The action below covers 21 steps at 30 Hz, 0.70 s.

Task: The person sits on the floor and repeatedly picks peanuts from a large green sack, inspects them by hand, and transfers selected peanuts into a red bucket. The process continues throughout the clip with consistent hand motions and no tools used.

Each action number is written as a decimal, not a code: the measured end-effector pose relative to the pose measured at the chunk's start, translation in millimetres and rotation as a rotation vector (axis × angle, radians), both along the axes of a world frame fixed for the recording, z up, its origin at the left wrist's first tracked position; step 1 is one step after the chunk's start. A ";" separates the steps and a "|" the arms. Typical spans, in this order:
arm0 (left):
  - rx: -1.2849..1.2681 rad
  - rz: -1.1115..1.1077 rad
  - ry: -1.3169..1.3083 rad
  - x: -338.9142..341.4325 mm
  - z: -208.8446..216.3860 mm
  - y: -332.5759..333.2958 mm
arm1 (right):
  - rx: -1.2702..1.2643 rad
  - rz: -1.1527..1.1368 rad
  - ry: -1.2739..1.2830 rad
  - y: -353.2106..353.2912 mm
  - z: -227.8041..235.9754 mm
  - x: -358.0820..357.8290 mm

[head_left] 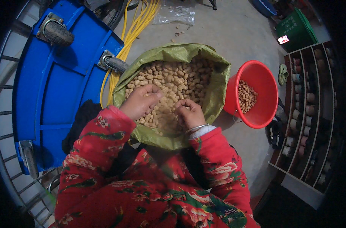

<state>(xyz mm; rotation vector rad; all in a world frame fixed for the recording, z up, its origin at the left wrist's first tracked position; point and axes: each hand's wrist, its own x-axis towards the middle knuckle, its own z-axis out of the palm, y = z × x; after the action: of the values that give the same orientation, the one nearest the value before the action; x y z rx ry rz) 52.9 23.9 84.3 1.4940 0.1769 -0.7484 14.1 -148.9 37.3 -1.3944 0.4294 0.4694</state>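
A green woven sack (169, 53) with its rim rolled open stands in front of me, full of unshelled peanuts (180, 79). Over the left part of the peanuts, my left hand (142, 102) is closed, thumb against bent fingers. My right hand (190, 114), with a bracelet at its wrist, curls closed over the right front part of the heap. Whatever either hand grips is hidden by the fingers. To the right of the sack, a red bucket (267, 85) holds a smaller pile of peanuts (247, 97).
A blue wheeled platform (81, 87) leans on its side at left, by metal railings. Yellow cable (140, 22) runs behind it. A clear plastic bag (174, 13) lies on the floor ahead. Shoe shelves (309, 110), green slippers (282, 74) and a green bin (296, 30) stand at right.
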 end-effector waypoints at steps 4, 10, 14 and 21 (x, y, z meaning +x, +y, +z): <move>0.058 -0.062 -0.134 -2.5 -6.7 0.3 | 0.002 -0.002 -0.053 2.5 -5.0 1.4; 0.226 -0.148 -0.389 -5.4 -12.1 0.8 | -0.041 0.012 -0.033 0.0 -2.8 0.8; 0.263 -0.166 -0.474 -6.1 -12.9 1.4 | -0.103 0.038 -0.073 1.2 -2.1 1.6; 0.432 -0.238 -0.623 -5.3 -12.6 3.0 | -0.077 0.051 -0.038 -0.6 3.8 2.7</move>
<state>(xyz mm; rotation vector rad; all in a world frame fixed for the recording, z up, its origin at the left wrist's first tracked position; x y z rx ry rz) 47.6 26.9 71.6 2.1173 -0.3373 -0.4084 16.8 -149.4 41.2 -1.4887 0.3851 0.4714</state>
